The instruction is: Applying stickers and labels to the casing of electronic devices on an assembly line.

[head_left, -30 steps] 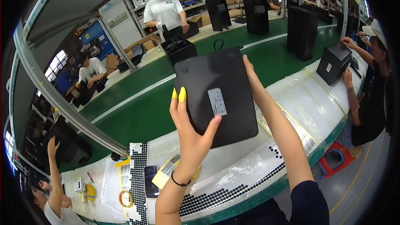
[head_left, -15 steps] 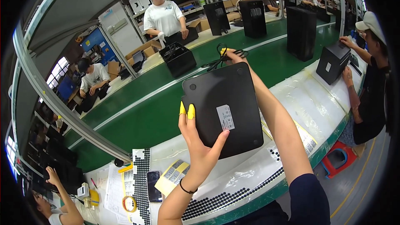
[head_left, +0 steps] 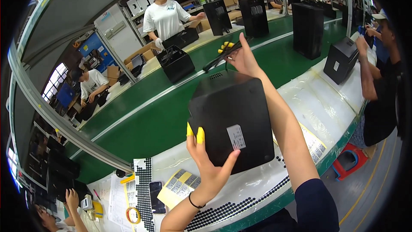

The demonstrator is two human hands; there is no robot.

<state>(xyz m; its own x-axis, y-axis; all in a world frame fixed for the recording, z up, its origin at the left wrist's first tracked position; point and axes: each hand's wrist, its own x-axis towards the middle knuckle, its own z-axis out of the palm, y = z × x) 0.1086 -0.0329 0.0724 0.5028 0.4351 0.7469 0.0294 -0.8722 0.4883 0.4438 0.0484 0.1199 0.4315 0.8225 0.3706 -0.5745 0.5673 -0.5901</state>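
A black box-shaped appliance (head_left: 223, 107) is tilted up before me, its underside toward me with a white label (head_left: 235, 137) and round feet near the corners. My left hand (head_left: 208, 163), with yellow finger covers, grips its lower left edge, thumb on the underside beside the label. Above the far edge, my right hand (head_left: 244, 60) holds a bundled black cable (head_left: 216, 62), yellow covers on some fingertips. A vented side (head_left: 216, 76) of the appliance shows just under that hand.
Sheets of black round pads (head_left: 143, 189), a phone (head_left: 157, 197), a label sheet (head_left: 178, 187) and a yellow tape roll (head_left: 133, 215) lie on the near bench. Beyond runs a green conveyor (head_left: 146, 120) carrying black units (head_left: 307, 30). Co-workers sit or stand around it.
The appliance has tipped, bringing its vented side into view. My right hand has risen and turned with the cable. Across the conveyor, a person has stretched an arm toward a black unit.
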